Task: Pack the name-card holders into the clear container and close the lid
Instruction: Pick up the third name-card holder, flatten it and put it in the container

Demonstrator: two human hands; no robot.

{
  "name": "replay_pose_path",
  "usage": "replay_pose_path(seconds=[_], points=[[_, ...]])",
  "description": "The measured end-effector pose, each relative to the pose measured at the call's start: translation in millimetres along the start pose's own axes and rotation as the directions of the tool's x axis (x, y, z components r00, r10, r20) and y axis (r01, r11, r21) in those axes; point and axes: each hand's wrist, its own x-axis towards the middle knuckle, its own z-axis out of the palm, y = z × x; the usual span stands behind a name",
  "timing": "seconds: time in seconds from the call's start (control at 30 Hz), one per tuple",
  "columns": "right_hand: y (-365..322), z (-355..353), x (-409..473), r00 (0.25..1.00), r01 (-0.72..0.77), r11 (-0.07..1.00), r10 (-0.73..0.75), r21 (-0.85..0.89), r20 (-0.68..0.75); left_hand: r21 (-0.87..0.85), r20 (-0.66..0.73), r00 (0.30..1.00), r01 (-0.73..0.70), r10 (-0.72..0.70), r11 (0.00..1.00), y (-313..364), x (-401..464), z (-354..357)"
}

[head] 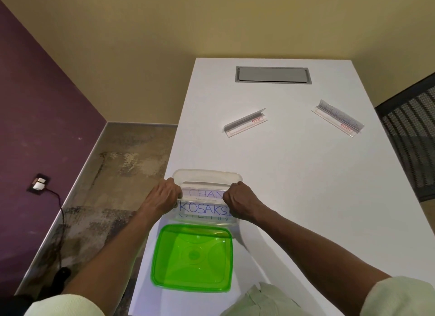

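Observation:
The clear container (207, 174) sits near the table's left edge, with name-card holders standing inside it. One reads "CHAN" (204, 193), and in front of it is one reading "KOSAKSI" (202, 208). My left hand (162, 195) and my right hand (240, 199) grip the two ends of the "CHAN" holder over the container. The green lid (193, 257) lies flat on the table just in front of the container. Two more clear holders lie farther back, one at the middle (246, 122) and one at the right (337, 118).
The white table (294, 198) has a grey cable hatch (273, 75) at its far end. A dark mesh chair (414, 136) stands off the right edge. The floor drops away on the left, with a wall socket and cable (38, 184).

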Motion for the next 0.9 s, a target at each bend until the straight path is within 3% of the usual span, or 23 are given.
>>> replay_pose_path(seconds=[0.3,0.4,0.5,0.63,0.73,0.8,0.9], points=[[-5.5,6.8,0.7,1.0,0.026,0.987,-0.024,-0.161,0.018,-0.112,-0.039,0.991,0.121,-0.126,0.986,13.0,3.3,7.0],[-6.7,9.5,1.0,0.999,0.043,0.981,-0.038,-0.189,0.03,-0.042,-0.019,0.994,0.108,-0.109,0.993,14.6,0.9,2.2],[-5.9,9.2,1.6,0.999,0.032,0.983,-0.034,-0.183,-0.008,0.124,0.044,0.999,-0.033,0.028,0.992,17.7,-3.4,-3.5],[-9.1,15.4,3.1,0.997,0.052,0.986,-0.059,-0.158,-0.044,0.228,-0.065,0.996,-0.05,0.066,0.972,17.0,-6.2,-4.2],[-11.2,21.2,3.9,0.996,0.068,0.986,-0.076,-0.153,-0.048,0.351,-0.049,0.979,-0.168,0.197,0.921,18.9,-6.7,-2.3],[-11.2,22.7,4.8,0.996,0.067,0.987,-0.074,-0.147,-0.047,0.375,-0.056,0.976,-0.175,0.21,0.911,19.5,-6.7,-2.6],[-10.5,24.0,5.1,0.996,0.049,0.987,-0.059,-0.153,-0.065,0.387,0.043,0.989,-0.149,0.143,0.91,22.8,-5.8,-0.9]])
